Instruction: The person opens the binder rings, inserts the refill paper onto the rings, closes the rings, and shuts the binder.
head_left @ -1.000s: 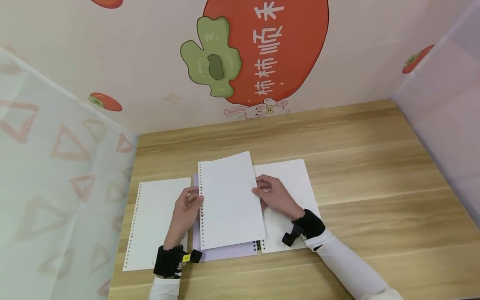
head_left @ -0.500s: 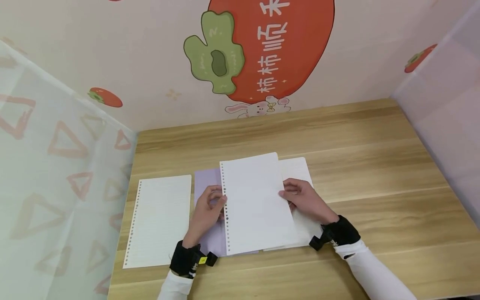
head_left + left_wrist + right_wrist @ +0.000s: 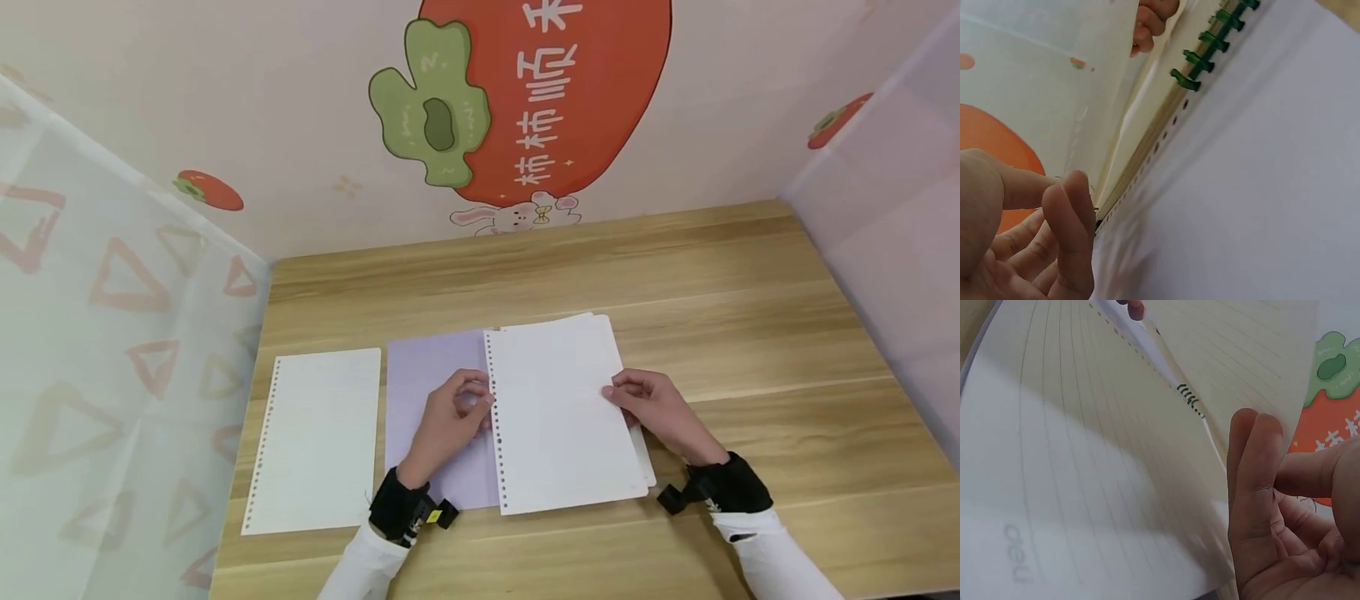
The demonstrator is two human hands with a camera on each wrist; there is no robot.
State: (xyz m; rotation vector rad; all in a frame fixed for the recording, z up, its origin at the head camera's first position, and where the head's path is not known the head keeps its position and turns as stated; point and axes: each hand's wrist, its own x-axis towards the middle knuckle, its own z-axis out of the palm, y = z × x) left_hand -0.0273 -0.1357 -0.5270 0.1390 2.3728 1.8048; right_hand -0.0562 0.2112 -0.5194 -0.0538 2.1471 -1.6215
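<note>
A white loose-leaf sheet with a row of punched holes is held over the right side of an open ring notebook. The left hand pinches its holed edge, and the right hand pinches the opposite edge. Ruled pages lie below the sheet, partly covered by it. The notebook's purple cover lies flat at the left hand. Green binder rings show along the holes in the left wrist view. In the head view the sheet hides the rings.
Left of the notebook, another white punched sheet or stack lies flat on the wooden table. A printed wall stands behind the table, with light panels on both sides.
Both hands have carried the sheet rightward, from above the purple cover to above the ruled pages. More of the purple cover shows. The paper at far left has stayed put.
</note>
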